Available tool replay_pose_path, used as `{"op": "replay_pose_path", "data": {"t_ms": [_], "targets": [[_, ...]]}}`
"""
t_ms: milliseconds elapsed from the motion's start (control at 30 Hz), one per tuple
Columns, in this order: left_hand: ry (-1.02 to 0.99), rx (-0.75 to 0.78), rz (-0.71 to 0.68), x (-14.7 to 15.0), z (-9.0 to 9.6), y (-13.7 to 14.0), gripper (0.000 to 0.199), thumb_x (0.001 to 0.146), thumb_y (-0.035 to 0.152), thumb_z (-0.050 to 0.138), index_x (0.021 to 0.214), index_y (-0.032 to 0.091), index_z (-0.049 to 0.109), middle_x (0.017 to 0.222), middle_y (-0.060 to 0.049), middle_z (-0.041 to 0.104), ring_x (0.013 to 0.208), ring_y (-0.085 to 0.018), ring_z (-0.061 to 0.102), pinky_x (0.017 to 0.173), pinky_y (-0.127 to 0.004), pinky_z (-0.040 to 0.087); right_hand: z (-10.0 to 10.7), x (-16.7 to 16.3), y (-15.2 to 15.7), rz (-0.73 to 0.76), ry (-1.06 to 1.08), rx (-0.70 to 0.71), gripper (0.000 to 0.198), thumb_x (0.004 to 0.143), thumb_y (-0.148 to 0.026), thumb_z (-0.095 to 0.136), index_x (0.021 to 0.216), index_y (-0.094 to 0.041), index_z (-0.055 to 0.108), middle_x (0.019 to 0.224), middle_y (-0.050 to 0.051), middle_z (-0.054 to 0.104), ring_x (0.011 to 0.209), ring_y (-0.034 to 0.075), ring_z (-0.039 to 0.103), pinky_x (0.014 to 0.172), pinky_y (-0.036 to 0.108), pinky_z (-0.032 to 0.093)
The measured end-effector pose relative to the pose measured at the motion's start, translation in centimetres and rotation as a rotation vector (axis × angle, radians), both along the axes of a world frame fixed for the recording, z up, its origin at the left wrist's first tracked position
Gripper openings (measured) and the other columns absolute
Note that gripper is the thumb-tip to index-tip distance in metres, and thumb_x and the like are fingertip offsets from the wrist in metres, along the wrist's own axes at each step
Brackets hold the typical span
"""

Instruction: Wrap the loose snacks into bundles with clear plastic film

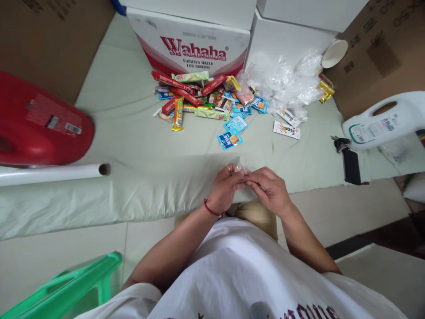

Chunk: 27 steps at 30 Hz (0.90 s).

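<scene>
My left hand (225,186), with a red cord at its wrist, pinches a small transparent plastic bag (239,167) near the table's front edge. From the other side my right hand (270,189) grips the bag's edge between thumb and fingers. The two hands meet at the bag, and its lower part is hidden by the fingers. Beyond them lie blue snack packets (229,139) and two white packets with orange sticks printed on them (287,130). Farther back is a heap of wrapped snacks (186,95), with red, green and yellow wrappers.
A crumpled pile of transparent bags (288,84) lies before white boxes at the back. A Wahaha carton (195,44) stands behind the snacks. At left are a red jug (43,124) and a white roll (53,173); at right, a white jug (385,119), keys (341,144) and a black phone-like object (351,166).
</scene>
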<state>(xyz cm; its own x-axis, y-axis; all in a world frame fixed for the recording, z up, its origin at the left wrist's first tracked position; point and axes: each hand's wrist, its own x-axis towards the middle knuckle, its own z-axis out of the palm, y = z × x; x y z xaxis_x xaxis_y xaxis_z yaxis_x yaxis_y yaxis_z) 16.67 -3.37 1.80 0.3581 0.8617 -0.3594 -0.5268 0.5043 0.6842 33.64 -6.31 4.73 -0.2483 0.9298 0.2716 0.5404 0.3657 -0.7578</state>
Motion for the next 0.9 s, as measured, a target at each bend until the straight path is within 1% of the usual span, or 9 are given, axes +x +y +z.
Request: {"op": "replay_pose_path", "data": {"t_ms": [100, 200, 333, 400, 533, 667, 733, 800, 900], "targets": [[-0.075, -0.015, 0.052, -0.3, -0.1, 0.3, 0.047, 0.07, 0.041, 0.089, 0.081, 0.022, 0.048, 0.088, 0.001, 0.072, 0.088, -0.017, 0.073, 0.087, -0.035, 0.059, -0.8, 0.7, -0.6, -0.069, 0.022, -0.046, 0.019, 0.102, -0.03, 0.061, 0.106, -0.028, 0.079, 0.101, 0.007, 0.076, 0.091, 0.021, 0.07, 0.081, 0.038, 0.057], [-0.086, 0.003, 0.055, -0.7, -0.1, 0.6, 0.045, 0.072, 0.04, 0.088, 0.083, 0.023, 0.047, 0.09, 0.001, 0.071, 0.097, -0.021, 0.075, 0.092, -0.041, 0.059, -1.9, 1.9, -1.3, -0.24, 0.099, -0.169, 0.019, 0.101, -0.038, 0.064, 0.103, -0.026, 0.079, 0.096, 0.005, 0.074, 0.084, 0.019, 0.066, 0.077, 0.034, 0.054], [-0.088, 0.03, 0.083, -0.8, -0.3, 0.6, 0.043, 0.072, 0.038, 0.086, 0.08, 0.023, 0.047, 0.088, 0.001, 0.07, 0.096, -0.02, 0.073, 0.092, -0.04, 0.059, -3.3, 2.6, -1.8, -0.489, 0.434, -0.436, 0.042, 0.095, -0.059, 0.069, 0.117, -0.024, 0.072, 0.103, 0.005, 0.072, 0.079, 0.016, 0.061, 0.066, 0.028, 0.053], [-0.088, 0.027, 0.109, -0.8, -0.5, 0.6, 0.04, 0.071, 0.035, 0.086, 0.078, 0.023, 0.048, 0.086, 0.001, 0.068, 0.091, -0.018, 0.071, 0.09, -0.037, 0.058, -3.5, 2.6, -1.7, -0.504, 0.664, -0.58, 0.053, 0.088, -0.069, 0.072, 0.115, -0.024, 0.068, 0.1, 0.005, 0.07, 0.073, 0.014, 0.058, 0.054, 0.024, 0.047], [-0.097, 0.008, 0.135, -0.9, -1.0, 0.6, 0.038, 0.067, 0.027, 0.084, 0.073, 0.022, 0.047, 0.08, 0.002, 0.066, 0.083, -0.015, 0.068, 0.082, -0.032, 0.057, -3.4, 2.2, -0.9, -0.421, 0.962, -0.806, 0.06, 0.074, -0.077, 0.08, 0.087, -0.022, 0.063, 0.076, 0.0, 0.06, 0.055, 0.009, 0.041, 0.038, 0.02, 0.024], [-0.051, 0.009, 0.143, -1.7, -1.4, 0.5, 0.037, 0.064, 0.027, 0.083, 0.07, 0.022, 0.046, 0.093, -0.003, 0.074, 0.101, -0.023, 0.072, 0.086, -0.035, 0.056, -2.9, 1.9, -0.2, -0.504, 1.017, -0.747, 0.054, 0.062, -0.058, 0.096, 0.078, -0.022, 0.06, 0.069, -0.005, 0.053, 0.05, 0.005, 0.025, 0.038, 0.018, 0.017], [-0.008, 0.025, 0.153, -2.2, -1.9, 0.5, 0.037, 0.065, 0.028, 0.082, 0.071, 0.022, 0.046, 0.101, -0.005, 0.076, 0.11, -0.026, 0.072, 0.09, -0.037, 0.056, -2.8, 1.5, 0.0, -0.544, 0.975, -0.676, 0.049, 0.063, -0.053, 0.097, 0.078, -0.022, 0.063, 0.067, -0.005, 0.051, 0.051, 0.005, 0.026, 0.04, 0.019, 0.018], [0.078, 0.064, 0.172, -2.7, -2.7, 0.6, 0.037, 0.067, 0.031, 0.081, 0.072, 0.022, 0.046, 0.106, -0.006, 0.076, 0.109, -0.025, 0.072, 0.092, -0.037, 0.055, -2.7, 1.1, 0.1, -0.55, 0.898, -0.615, 0.046, 0.065, -0.055, 0.094, 0.08, -0.022, 0.066, 0.068, -0.004, 0.052, 0.052, 0.006, 0.029, 0.043, 0.021, 0.021], [0.375, 0.163, 0.282, -3.2, -4.0, 0.6, 0.036, 0.067, 0.032, 0.082, 0.083, 0.022, 0.051, 0.12, -0.008, 0.07, 0.109, -0.022, 0.068, 0.09, -0.035, 0.055, -3.0, 0.7, 0.0, -0.577, 0.798, -0.521, 0.046, 0.065, -0.056, 0.092, 0.085, -0.022, 0.069, 0.073, -0.002, 0.061, 0.055, 0.008, 0.035, 0.045, 0.023, 0.026]]}}
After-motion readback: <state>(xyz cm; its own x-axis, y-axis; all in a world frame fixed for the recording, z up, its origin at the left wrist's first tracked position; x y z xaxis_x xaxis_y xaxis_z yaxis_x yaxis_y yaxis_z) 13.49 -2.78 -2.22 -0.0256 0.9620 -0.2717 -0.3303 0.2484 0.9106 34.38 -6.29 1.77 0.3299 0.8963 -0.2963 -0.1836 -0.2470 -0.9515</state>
